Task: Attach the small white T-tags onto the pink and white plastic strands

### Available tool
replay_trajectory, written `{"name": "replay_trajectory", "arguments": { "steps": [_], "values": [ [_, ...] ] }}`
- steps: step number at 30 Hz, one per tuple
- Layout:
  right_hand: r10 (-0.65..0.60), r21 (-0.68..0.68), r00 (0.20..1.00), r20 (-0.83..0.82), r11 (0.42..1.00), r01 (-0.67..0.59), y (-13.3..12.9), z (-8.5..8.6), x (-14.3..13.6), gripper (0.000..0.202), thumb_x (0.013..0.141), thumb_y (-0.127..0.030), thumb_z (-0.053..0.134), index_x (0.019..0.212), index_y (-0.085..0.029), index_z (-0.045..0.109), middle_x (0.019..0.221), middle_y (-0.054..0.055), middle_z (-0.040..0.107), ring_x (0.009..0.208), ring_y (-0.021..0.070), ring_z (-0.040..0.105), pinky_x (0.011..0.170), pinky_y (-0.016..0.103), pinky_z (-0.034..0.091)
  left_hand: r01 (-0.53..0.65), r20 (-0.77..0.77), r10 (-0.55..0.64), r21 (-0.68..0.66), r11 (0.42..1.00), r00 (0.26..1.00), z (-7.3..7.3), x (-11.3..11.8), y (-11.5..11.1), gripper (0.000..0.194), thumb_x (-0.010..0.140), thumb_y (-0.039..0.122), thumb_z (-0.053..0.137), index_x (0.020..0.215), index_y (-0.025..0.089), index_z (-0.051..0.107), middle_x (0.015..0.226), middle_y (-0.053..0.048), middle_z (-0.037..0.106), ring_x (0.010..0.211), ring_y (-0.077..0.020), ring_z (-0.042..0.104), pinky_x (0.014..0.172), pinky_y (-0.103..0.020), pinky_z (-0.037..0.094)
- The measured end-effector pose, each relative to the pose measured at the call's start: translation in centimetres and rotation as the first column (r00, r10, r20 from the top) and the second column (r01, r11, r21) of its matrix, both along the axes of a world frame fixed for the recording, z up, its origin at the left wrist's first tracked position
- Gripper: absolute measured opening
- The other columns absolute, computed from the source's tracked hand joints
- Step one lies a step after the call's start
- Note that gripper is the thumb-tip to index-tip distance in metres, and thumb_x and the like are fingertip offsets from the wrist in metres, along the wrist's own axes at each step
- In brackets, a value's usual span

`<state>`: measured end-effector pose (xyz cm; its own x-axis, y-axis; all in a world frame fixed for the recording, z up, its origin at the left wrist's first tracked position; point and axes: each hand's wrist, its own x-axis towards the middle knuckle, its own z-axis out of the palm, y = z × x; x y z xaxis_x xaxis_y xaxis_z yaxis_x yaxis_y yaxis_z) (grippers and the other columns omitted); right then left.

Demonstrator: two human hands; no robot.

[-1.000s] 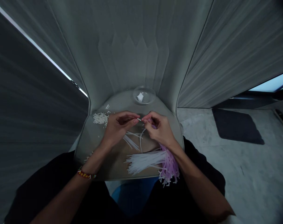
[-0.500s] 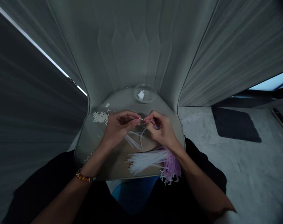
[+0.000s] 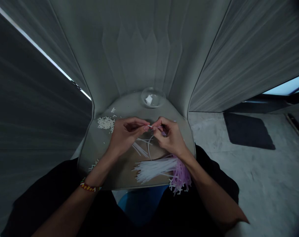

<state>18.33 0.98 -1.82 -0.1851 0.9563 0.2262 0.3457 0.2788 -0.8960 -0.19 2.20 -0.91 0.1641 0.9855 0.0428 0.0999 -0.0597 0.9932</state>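
Over the chair seat, my left hand (image 3: pixel 124 135) pinches a small white piece (image 3: pixel 149 126) between thumb and fingertips. My right hand (image 3: pixel 170 136) is closed on a thin strip with a purple part (image 3: pixel 163 133) showing at its fingers. The two hands' fingertips nearly meet at the white piece; whether piece and strip are joined is hidden. Below them lie several loose white strips (image 3: pixel 140 150). Closer to me is a bundle of white strips (image 3: pixel 154 169) with purple ends (image 3: pixel 181 174) tipped in white. Left of my left hand sits a pile of small white pieces (image 3: pixel 106 123).
A clear round dish (image 3: pixel 160 98) with a white scrap (image 3: pixel 148 99) inside stands at the back of the seat (image 3: pixel 129 107). The chair's backrest (image 3: pixel 141 49) rises behind it. More small pieces (image 3: pixel 93 164) lie at the left edge. A dark mat (image 3: pixel 249 131) is on the floor.
Both hands keep their pinch in nearly the same place. The small white piece between the fingertips is tilted slightly more; the view has shifted a little.
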Motion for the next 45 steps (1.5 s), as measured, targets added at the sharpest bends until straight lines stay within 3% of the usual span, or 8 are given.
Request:
{"name": "replay_trajectory", "arguments": {
  "steps": [19,27,33,45],
  "values": [
    [-0.016,0.122,0.991,0.134,0.992,-0.001,-0.2,0.2,-0.1,0.009,0.091,-0.022,0.060,0.083,-0.019,0.064,0.068,-0.004,0.050,0.060,0.0108,0.046,0.059,0.026,0.035,-0.041,-0.059,0.040,-0.013,0.999,0.997,0.6,0.5,-0.4,0.009,0.078,0.026,0.080,0.084,0.019,0.079,0.079,-0.003,0.078,0.075,-0.0172,0.073,0.069,-0.025,0.059],
    [-0.034,0.161,0.989,0.147,0.987,0.010,-0.3,0.3,-0.2,0.008,0.090,-0.020,0.061,0.082,-0.019,0.063,0.069,-0.004,0.052,0.062,0.0113,0.048,0.061,0.027,0.036,-0.089,-0.070,0.092,0.042,0.995,0.993,0.0,0.9,-0.6,0.006,0.079,0.024,0.080,0.081,0.019,0.077,0.079,-0.004,0.078,0.073,-0.0170,0.073,0.068,-0.026,0.058],
    [-0.064,0.161,0.982,0.180,0.986,0.035,-0.5,0.3,-0.3,0.009,0.090,-0.019,0.060,0.082,-0.019,0.063,0.069,-0.003,0.054,0.061,0.0116,0.047,0.061,0.027,0.036,-0.138,-0.109,0.150,0.113,0.984,0.983,-0.6,1.3,-1.2,0.004,0.081,0.024,0.078,0.084,0.022,0.075,0.087,-0.004,0.078,0.079,-0.0190,0.073,0.078,-0.034,0.061],
    [-0.112,0.192,0.973,0.204,0.979,0.072,-0.7,0.4,-0.6,0.010,0.092,-0.020,0.059,0.082,-0.019,0.061,0.071,-0.002,0.057,0.063,0.0125,0.051,0.062,0.027,0.038,-0.241,-0.148,0.268,0.174,0.955,0.952,-1.2,2.3,-2.0,0.005,0.085,0.025,0.074,0.087,0.020,0.075,0.088,-0.003,0.077,0.083,-0.0181,0.073,0.078,-0.030,0.058]
  ]
}}
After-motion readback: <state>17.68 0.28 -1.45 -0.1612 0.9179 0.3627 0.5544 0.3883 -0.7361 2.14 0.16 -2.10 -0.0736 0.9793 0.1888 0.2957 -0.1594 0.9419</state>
